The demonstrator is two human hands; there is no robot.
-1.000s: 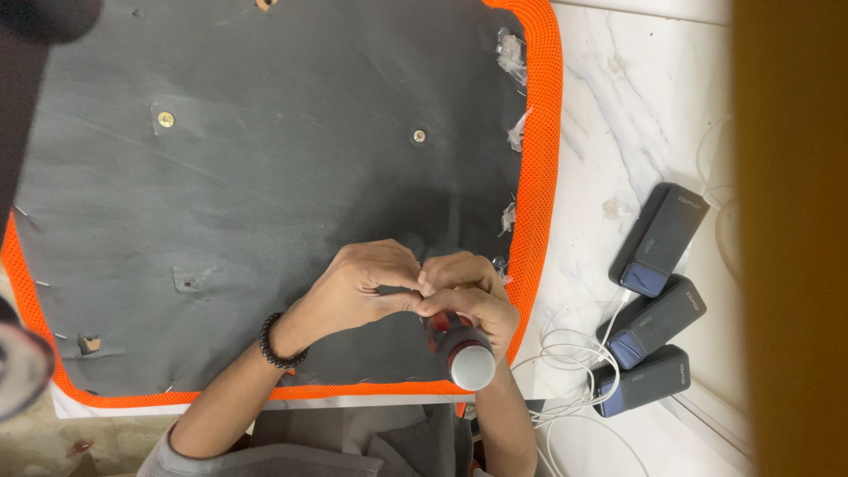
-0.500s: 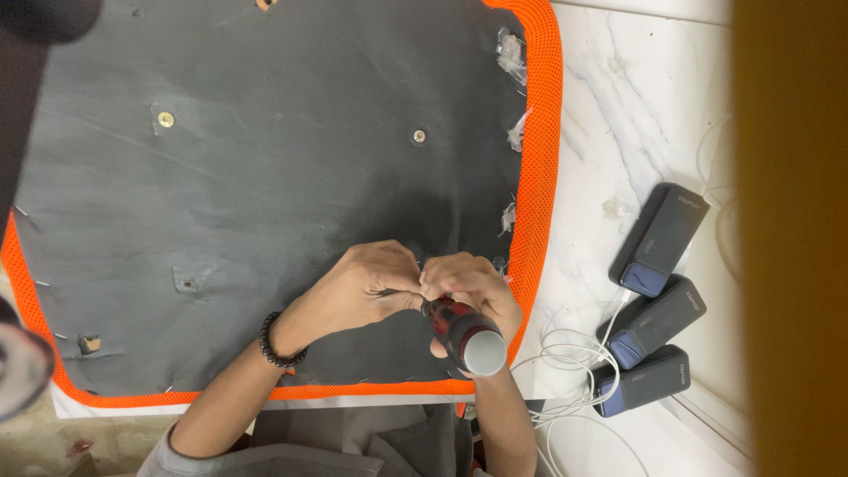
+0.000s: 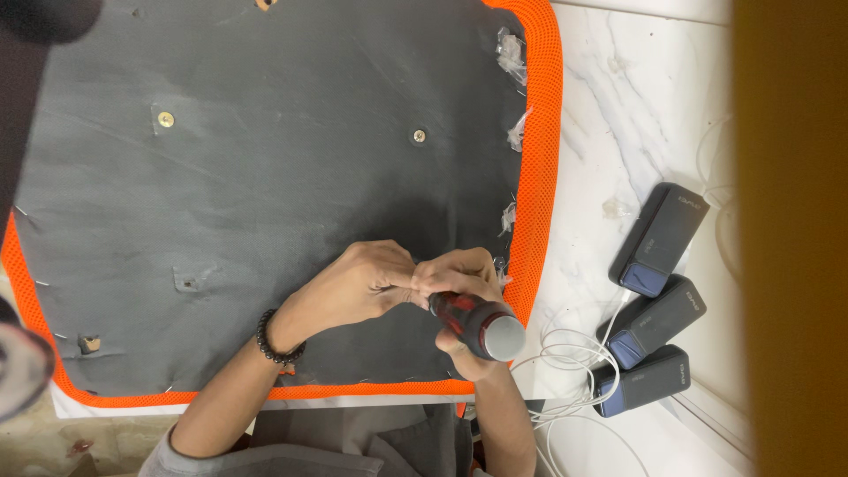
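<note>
An upturned seat panel covered in dark grey fabric (image 3: 265,177) with an orange mesh border (image 3: 543,177) lies in front of me. My right hand (image 3: 464,283) grips a screwdriver with a red-and-black handle and grey end cap (image 3: 481,327), tilted toward the panel's near right part. My left hand (image 3: 358,283), with a dark bead bracelet (image 3: 276,340) on the wrist, pinches at the screwdriver's tip, which is hidden between the fingers. Two brass screws (image 3: 165,118) (image 3: 419,136) sit in the fabric farther away.
Three dark blue-grey power banks (image 3: 658,238) (image 3: 649,322) (image 3: 640,382) lie on the white marble floor (image 3: 609,106) to the right, with white cables (image 3: 565,362) coiled beside them. A yellow-brown blurred edge (image 3: 786,238) fills the right side. Empty holes (image 3: 185,283) mark the fabric at left.
The screwdriver handle has tipped slightly right and outward in my right hand. Both hands stay pressed together at the same spot on the panel.
</note>
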